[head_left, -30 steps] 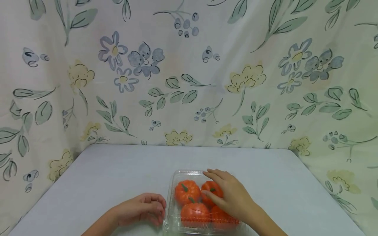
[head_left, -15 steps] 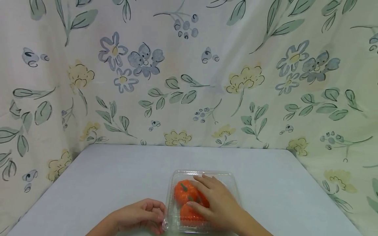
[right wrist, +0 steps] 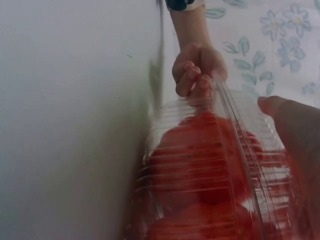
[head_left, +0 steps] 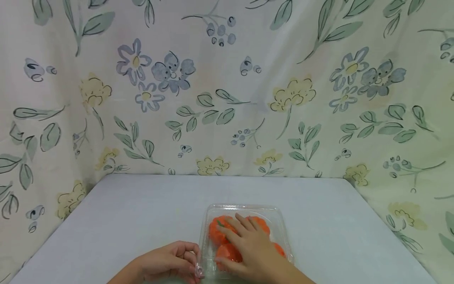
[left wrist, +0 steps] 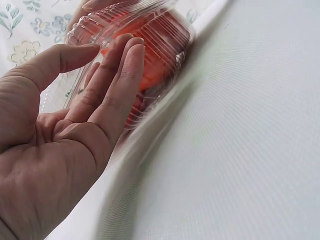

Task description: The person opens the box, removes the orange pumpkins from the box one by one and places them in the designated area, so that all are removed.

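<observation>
Orange pumpkins (head_left: 214, 233), one with its green stem showing, were enclosed in a clear plastic clamshell (head_left: 244, 206) on the near part of the white table (head_left: 142, 213), before a floral cloth (head_left: 227, 71). The clamshell was partly covered by the right hand (head_left: 252, 250), its fingers spread. At the near left corner, the left hand (head_left: 164, 261) was placed with bent fingers; whether that corner was pinched could not be told

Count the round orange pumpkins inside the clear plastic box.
4: far-left pumpkin, far-right pumpkin, near-left pumpkin, near-right pumpkin. The right hand may hide more.
</observation>
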Available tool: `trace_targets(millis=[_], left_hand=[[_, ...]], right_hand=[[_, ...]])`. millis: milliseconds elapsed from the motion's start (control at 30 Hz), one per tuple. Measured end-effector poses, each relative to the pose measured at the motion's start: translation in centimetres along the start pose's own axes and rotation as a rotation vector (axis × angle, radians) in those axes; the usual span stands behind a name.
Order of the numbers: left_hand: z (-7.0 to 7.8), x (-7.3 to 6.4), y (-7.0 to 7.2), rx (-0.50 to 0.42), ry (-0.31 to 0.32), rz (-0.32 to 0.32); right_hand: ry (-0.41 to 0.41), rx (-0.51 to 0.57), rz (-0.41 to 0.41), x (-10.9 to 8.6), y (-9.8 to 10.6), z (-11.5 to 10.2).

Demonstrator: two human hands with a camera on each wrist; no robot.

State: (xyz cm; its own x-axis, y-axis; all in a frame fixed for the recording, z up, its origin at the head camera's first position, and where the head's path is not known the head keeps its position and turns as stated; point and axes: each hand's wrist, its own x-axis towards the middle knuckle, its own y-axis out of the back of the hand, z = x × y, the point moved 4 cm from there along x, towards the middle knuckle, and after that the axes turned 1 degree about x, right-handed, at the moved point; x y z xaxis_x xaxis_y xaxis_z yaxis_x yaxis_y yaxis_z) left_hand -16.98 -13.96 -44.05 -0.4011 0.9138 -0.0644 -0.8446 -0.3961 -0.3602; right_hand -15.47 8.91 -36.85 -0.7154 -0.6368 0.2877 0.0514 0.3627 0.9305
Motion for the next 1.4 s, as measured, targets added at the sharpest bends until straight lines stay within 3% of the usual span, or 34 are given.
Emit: trace_targets(millis=[167, 433, 1033, 1400], left_hand=[[-0.1, 0.1, 0.1, -0.012, -0.064, 0.005], [0.2, 0.2, 0.3, 0.002, -0.082, 0.020], [0.0, 0.5, 0.4, 0.028, -0.124, 0.060], [0.5, 0.8, 0.1, 0.127, -0.136, 0.126]], right_hand=[[0.014, -0.068, -0.047, 0.1, -0.6, -0.3], [0.002, -0.228, -0.105, 0.0, -1.5, -1.0], [0.061, -0.355, -0.051, -0.3, -1.7, -1.6], [0.079, -0.383, 0.001, -0.5, -1.8, -1.7]])
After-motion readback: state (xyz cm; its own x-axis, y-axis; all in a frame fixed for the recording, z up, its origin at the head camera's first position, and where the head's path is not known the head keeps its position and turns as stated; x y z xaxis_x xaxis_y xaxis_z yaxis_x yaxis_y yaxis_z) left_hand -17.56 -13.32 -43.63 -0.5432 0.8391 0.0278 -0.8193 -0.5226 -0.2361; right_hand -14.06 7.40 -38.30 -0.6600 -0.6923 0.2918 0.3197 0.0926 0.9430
